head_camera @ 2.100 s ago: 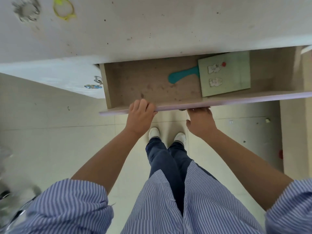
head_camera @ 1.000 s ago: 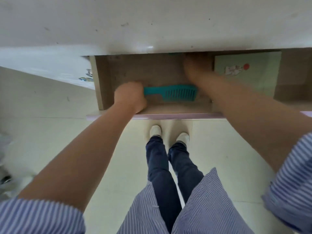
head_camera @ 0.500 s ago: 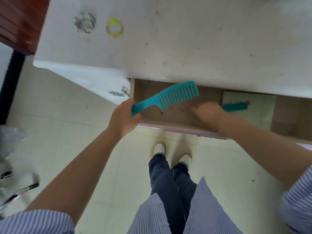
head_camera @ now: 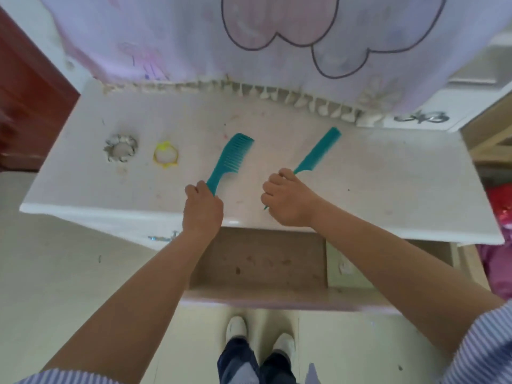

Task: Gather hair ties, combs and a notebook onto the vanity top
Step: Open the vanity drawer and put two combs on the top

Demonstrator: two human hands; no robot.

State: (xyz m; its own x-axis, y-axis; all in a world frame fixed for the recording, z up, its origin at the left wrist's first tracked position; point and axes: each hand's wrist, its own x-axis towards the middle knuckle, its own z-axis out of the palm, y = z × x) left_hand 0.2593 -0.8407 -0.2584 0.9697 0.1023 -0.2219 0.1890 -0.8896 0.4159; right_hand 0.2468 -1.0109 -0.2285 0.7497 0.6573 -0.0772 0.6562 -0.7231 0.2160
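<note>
My left hand (head_camera: 202,209) grips the handle of a teal wide-tooth comb (head_camera: 232,157), whose toothed end lies on the white vanity top (head_camera: 388,184). My right hand (head_camera: 288,199) is closed around the thin handle of a teal tail comb (head_camera: 318,152), also low over the top. A grey-white scrunchie (head_camera: 121,148) and a yellow hair tie (head_camera: 165,155) lie on the left part of the top. The pale green notebook (head_camera: 346,268) stays in the open drawer (head_camera: 260,263), partly hidden by my right forearm.
A lilac cloth with a pink outline drawing (head_camera: 249,37) hangs over the back of the vanity. A dark red cabinet (head_camera: 27,92) stands at the left. Pink and red bags (head_camera: 498,231) sit at the right. My feet (head_camera: 260,333) are below the drawer front.
Both hands rose from the drawer to the vanity top, each carrying a teal comb. The view tilted up, so the whole top and the hanging cloth now show.
</note>
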